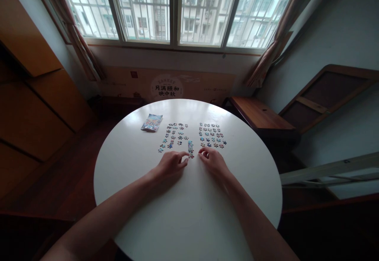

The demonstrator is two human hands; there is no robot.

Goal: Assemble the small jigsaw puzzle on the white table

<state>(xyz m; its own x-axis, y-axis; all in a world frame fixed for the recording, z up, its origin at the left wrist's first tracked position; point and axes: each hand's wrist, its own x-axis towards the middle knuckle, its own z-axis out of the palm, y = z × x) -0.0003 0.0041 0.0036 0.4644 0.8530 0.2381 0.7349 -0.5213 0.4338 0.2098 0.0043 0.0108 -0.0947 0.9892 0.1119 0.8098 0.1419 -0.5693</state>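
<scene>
A narrow strip of joined jigsaw pieces [190, 146] lies on the white table between my hands. At its near end sits a puzzle piece [191, 156]; whether it is joined to the strip is too small to tell. My left hand [173, 164] rests just left of that piece, thumb and forefinger apart with their tips beside or touching it. To the right, my right hand [212, 159] is curled, fingertips drawn together a little away from the strip. Anything pinched in it is hidden. Loose jigsaw pieces lie in rows on the left [173, 132] and right [209, 135].
A colourful picture packet [152, 122] lies at the back left of the round white table [189, 213]. Beyond stand a printed cardboard panel [201, 81] and a barred window. A wooden bench [260, 113] is at the back right, cabinets [32, 111] at the left.
</scene>
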